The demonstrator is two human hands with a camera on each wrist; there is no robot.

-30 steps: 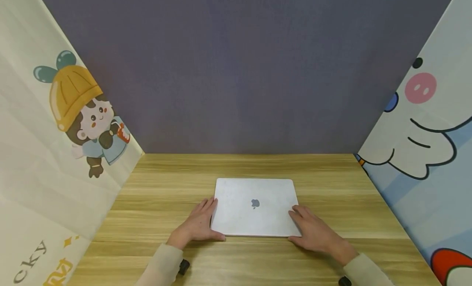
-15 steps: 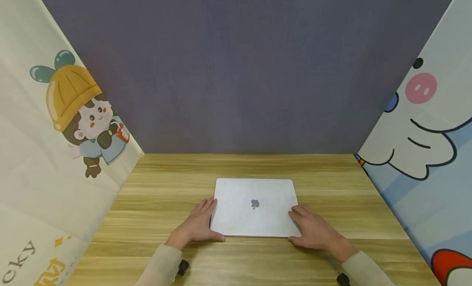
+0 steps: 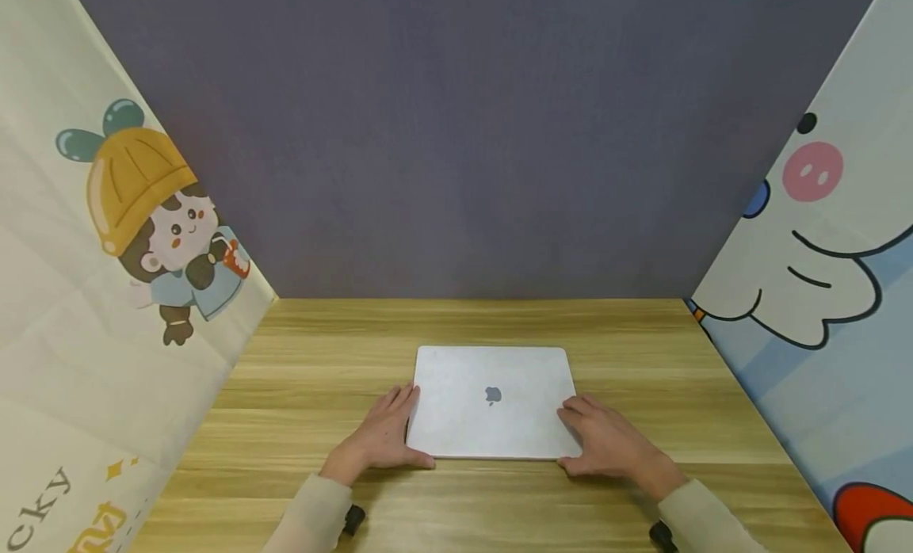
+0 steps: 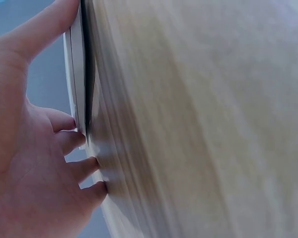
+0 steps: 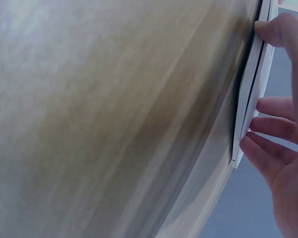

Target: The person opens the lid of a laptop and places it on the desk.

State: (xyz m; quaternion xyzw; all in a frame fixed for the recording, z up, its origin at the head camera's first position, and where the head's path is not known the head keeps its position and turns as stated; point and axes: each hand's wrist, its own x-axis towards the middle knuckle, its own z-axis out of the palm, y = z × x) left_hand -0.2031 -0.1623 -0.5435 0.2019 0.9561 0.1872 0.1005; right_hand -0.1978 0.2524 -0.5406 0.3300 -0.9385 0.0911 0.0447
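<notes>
A closed silver laptop [image 3: 456,418] with a dark apple logo lies flat on the wooden table, its long side towards me. My left hand [image 3: 381,434] lies at its front left corner, fingers stretched along the left side and thumb at the front edge. In the left wrist view, some fingertips of that hand [image 4: 39,158] meet the laptop's side [image 4: 78,74], others reach down to the tabletop. My right hand [image 3: 613,446] holds the front right corner. Seen from the right wrist, this hand [image 5: 290,168] has its thumb on the front edge and bent fingertips on the right side.
The wood-grain table [image 3: 328,331] extends around the laptop. A dark grey panel [image 3: 456,141] rises behind it. Cartoon-printed cloths stand on both sides, a cream one [image 3: 71,299] on the left and a blue-and-white one [image 3: 842,394] on the right.
The laptop and both hands stay nearly in place. My right wrist has shifted very slightly to the left, and the print on the left cloth has drifted a little leftward.
</notes>
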